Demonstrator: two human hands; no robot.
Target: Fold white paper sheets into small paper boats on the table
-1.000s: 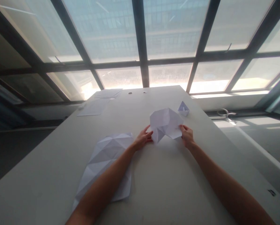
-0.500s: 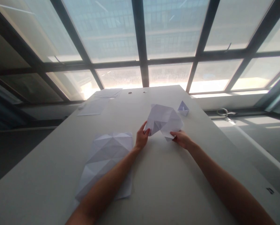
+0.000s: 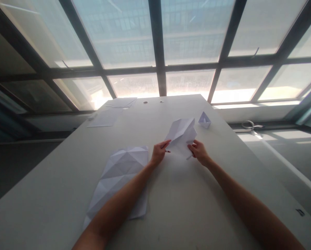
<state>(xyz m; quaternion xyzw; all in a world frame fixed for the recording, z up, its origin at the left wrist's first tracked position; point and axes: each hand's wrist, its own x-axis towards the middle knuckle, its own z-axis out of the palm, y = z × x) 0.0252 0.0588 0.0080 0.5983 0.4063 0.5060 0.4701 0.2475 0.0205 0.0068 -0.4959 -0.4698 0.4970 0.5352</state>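
Observation:
A partly folded sheet of white paper (image 3: 181,133) is held up over the table between my two hands. My left hand (image 3: 159,152) pinches its left edge between thumb and fingers. At the lower right edge, my right hand (image 3: 198,151) grips the same sheet, thumb in front. Creases run across the paper, and its right side bends upward. Beside my left forearm lies a creased white sheet (image 3: 126,165) with triangular fold marks, partly hidden under the arm. A small folded paper boat (image 3: 204,119) stands beyond my right hand.
The white table (image 3: 176,208) stretches toward large framed windows (image 3: 186,31). Flat white sheets (image 3: 103,118) lie at its far left, near two small round holes. To the right of the table, a coiled white cable (image 3: 249,125) is by the wall.
The paper in my hands has been folded narrower, its right part drawn in and bent up. My hands have shifted their grip slightly. The boat and the creased sheet stay in place.

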